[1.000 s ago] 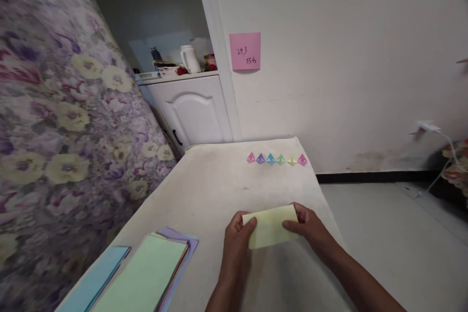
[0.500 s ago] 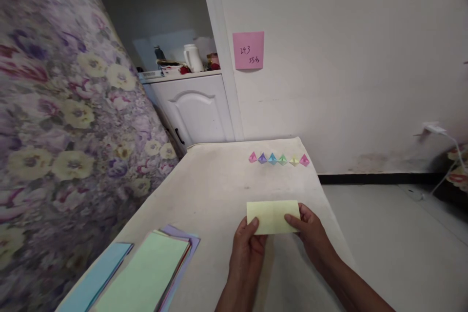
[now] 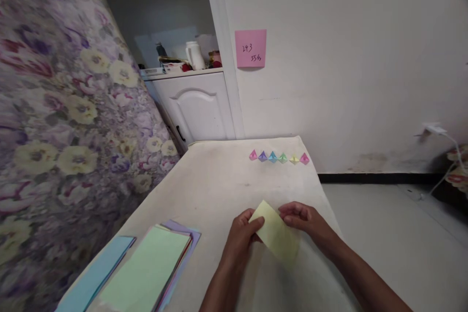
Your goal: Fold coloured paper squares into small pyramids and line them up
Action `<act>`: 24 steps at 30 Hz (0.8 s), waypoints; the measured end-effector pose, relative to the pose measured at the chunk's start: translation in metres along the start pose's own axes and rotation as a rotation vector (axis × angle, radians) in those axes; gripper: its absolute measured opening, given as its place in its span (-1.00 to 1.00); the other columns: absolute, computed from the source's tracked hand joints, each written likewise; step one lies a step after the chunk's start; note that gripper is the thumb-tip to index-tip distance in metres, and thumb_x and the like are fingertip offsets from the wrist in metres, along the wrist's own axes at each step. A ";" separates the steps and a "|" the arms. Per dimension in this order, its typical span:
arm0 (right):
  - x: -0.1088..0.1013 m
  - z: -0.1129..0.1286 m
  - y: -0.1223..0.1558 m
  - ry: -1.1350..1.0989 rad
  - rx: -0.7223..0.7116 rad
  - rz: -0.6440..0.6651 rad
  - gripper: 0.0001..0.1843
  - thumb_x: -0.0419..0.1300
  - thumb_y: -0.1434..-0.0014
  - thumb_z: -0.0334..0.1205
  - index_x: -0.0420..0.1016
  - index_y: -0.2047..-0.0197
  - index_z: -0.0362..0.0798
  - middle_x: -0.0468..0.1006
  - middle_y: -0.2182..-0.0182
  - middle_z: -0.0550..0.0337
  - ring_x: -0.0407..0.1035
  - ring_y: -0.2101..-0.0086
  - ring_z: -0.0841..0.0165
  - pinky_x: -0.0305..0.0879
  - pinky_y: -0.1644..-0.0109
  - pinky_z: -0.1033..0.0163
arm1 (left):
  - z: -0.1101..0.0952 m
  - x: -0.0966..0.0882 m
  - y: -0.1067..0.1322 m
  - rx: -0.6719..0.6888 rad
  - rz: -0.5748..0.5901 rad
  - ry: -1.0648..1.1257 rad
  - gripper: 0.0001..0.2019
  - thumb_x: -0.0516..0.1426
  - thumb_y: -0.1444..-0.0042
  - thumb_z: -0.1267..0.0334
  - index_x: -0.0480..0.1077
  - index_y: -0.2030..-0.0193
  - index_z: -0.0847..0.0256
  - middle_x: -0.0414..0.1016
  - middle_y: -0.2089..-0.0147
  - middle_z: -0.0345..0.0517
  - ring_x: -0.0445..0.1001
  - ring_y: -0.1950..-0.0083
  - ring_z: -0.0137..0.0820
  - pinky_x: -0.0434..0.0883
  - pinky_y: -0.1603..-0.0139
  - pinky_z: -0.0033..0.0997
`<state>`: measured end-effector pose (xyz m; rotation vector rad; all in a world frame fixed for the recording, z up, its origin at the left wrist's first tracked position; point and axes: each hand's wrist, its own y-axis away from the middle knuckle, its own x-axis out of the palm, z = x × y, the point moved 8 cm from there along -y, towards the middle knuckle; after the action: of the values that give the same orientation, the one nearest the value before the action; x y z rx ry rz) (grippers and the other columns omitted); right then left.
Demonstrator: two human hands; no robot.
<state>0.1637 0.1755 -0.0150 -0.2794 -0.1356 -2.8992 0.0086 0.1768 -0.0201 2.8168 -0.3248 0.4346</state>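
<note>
Both my hands hold a folded pale yellow paper (image 3: 278, 235) just above the white table (image 3: 219, 185). My left hand (image 3: 243, 234) pinches its upper left corner with thumb and fingers. My right hand (image 3: 305, 223) grips the paper's upper right edge with curled fingers. The paper is tilted, its long side running down to the right. A row of several small folded paper shapes (image 3: 278, 157) in pink, purple, blue, green and yellow lies near the table's far edge.
A stack of coloured paper sheets (image 3: 141, 273) lies at the table's near left. A flowered fabric surface (image 3: 58, 122) rises on the left. A pink note (image 3: 250, 48) is stuck on the wall. A white cabinet (image 3: 195, 107) stands behind; floor lies to the right.
The yellow paper has turned from lying level to a slant down to the right. Both hands shifted their grip to its upper corners.
</note>
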 end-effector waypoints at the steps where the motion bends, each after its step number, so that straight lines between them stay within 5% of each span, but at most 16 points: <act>1: 0.006 -0.001 0.001 -0.009 0.018 0.043 -0.65 0.31 0.11 -0.08 0.46 0.26 -0.09 0.56 0.34 0.12 0.43 0.33 0.29 0.30 0.22 0.21 | 0.001 0.002 0.001 -0.014 0.013 -0.018 -0.78 0.25 0.15 0.19 0.37 0.45 0.30 0.47 0.55 -0.16 0.37 0.56 -0.47 0.24 0.56 -0.55; 5: 0.020 -0.009 0.005 -0.014 0.069 0.129 -0.69 0.31 0.13 -0.06 0.45 0.37 -0.10 0.55 0.45 0.18 0.41 0.43 0.34 0.28 0.34 0.28 | 0.002 0.007 0.003 -0.016 0.011 -0.030 -0.75 0.28 0.21 0.17 0.34 0.50 0.28 0.42 0.61 -0.20 0.33 0.61 -0.49 0.16 0.60 -0.57; 10: 0.016 -0.011 0.004 0.007 0.042 0.055 -0.70 0.30 0.10 -0.05 0.37 0.51 -0.11 0.34 0.66 0.36 0.09 0.67 0.57 -0.06 0.62 0.44 | -0.004 0.014 0.005 0.038 0.024 0.098 -0.76 0.23 0.10 0.15 0.37 0.35 0.27 0.45 0.52 -0.19 0.37 0.53 -0.47 0.26 0.50 -0.54; 15: 0.018 -0.010 0.003 -0.059 -0.022 -0.017 -0.72 0.24 0.03 -0.04 0.35 0.41 -0.09 0.29 0.64 0.37 0.07 0.69 0.57 -0.01 0.63 0.43 | 0.001 0.026 0.008 0.034 0.086 0.154 -0.70 0.17 0.02 0.13 0.40 0.22 0.31 0.51 0.41 -0.06 0.43 0.46 -0.39 0.31 0.41 -0.45; 20: 0.014 -0.012 0.002 -0.023 -0.028 -0.042 -0.71 0.24 0.04 -0.04 0.36 0.40 -0.09 0.28 0.66 0.38 0.12 0.69 0.55 0.03 0.64 0.42 | 0.015 0.016 0.003 -0.028 0.015 0.008 -0.66 0.24 0.13 0.12 0.47 0.25 0.32 0.53 0.46 -0.06 0.43 0.51 -0.37 0.29 0.46 -0.43; 24: 0.003 -0.008 0.001 0.038 -0.029 -0.080 -0.73 0.27 0.08 -0.06 0.41 0.42 -0.10 0.32 0.64 0.35 0.12 0.64 0.54 -0.05 0.62 0.43 | 0.021 0.017 0.002 -0.086 0.091 -0.080 -0.71 0.23 0.14 0.13 0.50 0.29 0.28 0.54 0.43 -0.07 0.45 0.48 -0.34 0.31 0.46 -0.42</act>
<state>0.1599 0.1726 -0.0221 -0.2287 -0.1014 -2.9863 0.0291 0.1657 -0.0338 2.7477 -0.4786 0.3192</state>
